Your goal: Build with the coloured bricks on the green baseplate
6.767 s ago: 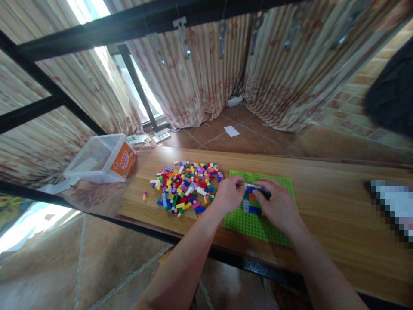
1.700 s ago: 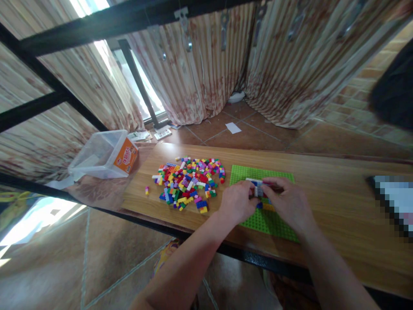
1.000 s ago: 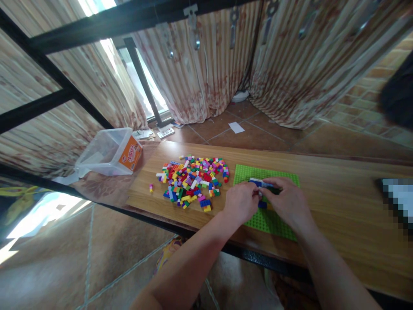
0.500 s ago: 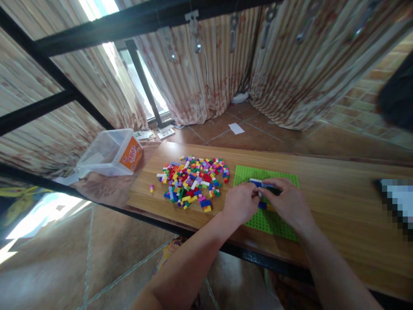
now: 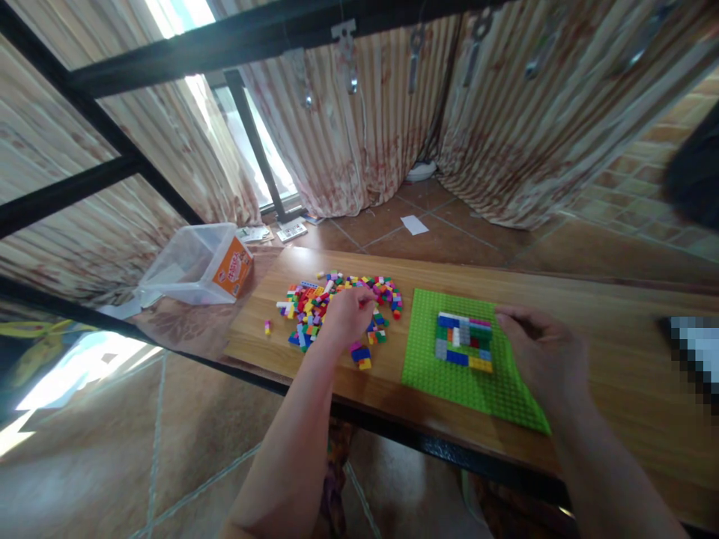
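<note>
My left hand (image 5: pixel 349 314) is over the pile of small coloured building bricks (image 5: pixel 314 303), its fingers drawn together in a pinch. Whether a brick is between them I cannot make out. My right hand (image 5: pixel 542 348) hovers at the right edge of the green studded baseplate (image 5: pixel 427 382), thumb and forefinger tips close together; what they hold, if anything, is hidden. On the baseplate sits a roughly rectangular brick build (image 5: pixel 457 359) in blue, grey, white, yellow, green and other colours. Its middle holds an orange, a white and a dark red piece.
A clear plastic box (image 5: pixel 188 262) with an orange label stands left of the wooden table (image 5: pixel 607 337). One small pink and yellow brick (image 5: pixel 267 327) lies apart from the pile. A pixelated dark-edged object (image 5: pixel 693 352) is at the right. Black metal bars (image 5: pixel 252 52) cross above.
My left hand has left the build and moved left to the brick pile. My right hand has drawn back to the right, uncovering the build on the baseplate.
</note>
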Demonstrator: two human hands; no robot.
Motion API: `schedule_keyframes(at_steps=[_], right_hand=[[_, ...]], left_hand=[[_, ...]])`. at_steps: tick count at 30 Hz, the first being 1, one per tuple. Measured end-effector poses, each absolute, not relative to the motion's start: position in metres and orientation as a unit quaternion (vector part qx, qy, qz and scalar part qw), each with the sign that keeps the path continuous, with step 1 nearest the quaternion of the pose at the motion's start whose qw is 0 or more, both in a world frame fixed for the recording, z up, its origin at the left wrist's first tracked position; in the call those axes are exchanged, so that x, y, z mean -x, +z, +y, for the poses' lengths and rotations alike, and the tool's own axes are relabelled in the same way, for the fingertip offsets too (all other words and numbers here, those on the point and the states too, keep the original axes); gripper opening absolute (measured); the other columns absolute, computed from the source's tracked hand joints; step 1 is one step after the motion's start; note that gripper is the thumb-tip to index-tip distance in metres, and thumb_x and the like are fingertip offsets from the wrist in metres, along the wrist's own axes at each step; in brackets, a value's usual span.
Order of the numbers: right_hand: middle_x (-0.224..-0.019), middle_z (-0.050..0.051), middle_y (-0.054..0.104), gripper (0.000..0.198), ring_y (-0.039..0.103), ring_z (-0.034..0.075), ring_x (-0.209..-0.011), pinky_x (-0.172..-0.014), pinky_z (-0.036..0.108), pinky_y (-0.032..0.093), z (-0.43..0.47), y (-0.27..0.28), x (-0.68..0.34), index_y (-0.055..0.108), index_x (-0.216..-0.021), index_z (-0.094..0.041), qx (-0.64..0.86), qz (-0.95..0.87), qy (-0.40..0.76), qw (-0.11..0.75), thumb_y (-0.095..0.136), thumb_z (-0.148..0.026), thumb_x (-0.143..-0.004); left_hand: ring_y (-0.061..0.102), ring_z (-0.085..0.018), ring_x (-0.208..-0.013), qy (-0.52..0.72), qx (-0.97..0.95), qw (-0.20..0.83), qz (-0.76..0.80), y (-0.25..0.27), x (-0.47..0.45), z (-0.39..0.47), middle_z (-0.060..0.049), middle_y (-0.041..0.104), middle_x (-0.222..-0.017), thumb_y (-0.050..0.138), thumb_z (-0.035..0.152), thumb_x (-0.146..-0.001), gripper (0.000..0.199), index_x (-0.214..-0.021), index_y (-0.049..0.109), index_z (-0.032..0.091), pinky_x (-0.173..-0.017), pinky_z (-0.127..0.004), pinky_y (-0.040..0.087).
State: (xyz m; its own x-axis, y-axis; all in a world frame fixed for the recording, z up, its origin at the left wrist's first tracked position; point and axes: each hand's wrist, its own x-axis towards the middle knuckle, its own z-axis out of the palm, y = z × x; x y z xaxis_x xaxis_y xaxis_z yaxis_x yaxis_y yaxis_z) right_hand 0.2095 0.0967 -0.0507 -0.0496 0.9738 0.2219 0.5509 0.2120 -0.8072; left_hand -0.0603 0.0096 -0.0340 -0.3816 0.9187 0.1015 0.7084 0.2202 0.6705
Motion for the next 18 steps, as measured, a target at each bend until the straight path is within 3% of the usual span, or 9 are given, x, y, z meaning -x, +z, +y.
schedule_keyframes(at_steps=[7,18], right_hand=[[-0.088,0.008,0.076,0.029,0.070,0.022,-0.083,-0.078,0.033,0.052,0.097,-0.056,-0.207,0.076,-0.089,-0.019,0.559,-0.689,0.260,0.382,0.060,-0.041,-0.077],[-0.086,0.007,0.076,0.033,0.070,0.025,-0.081,-0.078,0.038,0.053,0.097,-0.059,-0.205,0.076,-0.085,-0.021,0.565,-0.695,0.260,0.362,0.059,-0.047,-0.073]], left_hand=[[0.065,-0.016,-0.075,0.263,-0.505,0.171,0.804,-0.027,0.103,-0.013,-0.001,0.072,-0.075,0.059,0.009,-0.074,0.019,-0.082,0.074,0.015,-0.074,-0.025,0.050],[0.066,-0.024,-0.088,0.092,-0.497,0.116,0.855,-0.020,0.085,-0.021,-0.006,0.073,-0.092,0.064,0.021,-0.073,0.020,-0.090,0.074,0.021,-0.079,-0.032,0.051]])
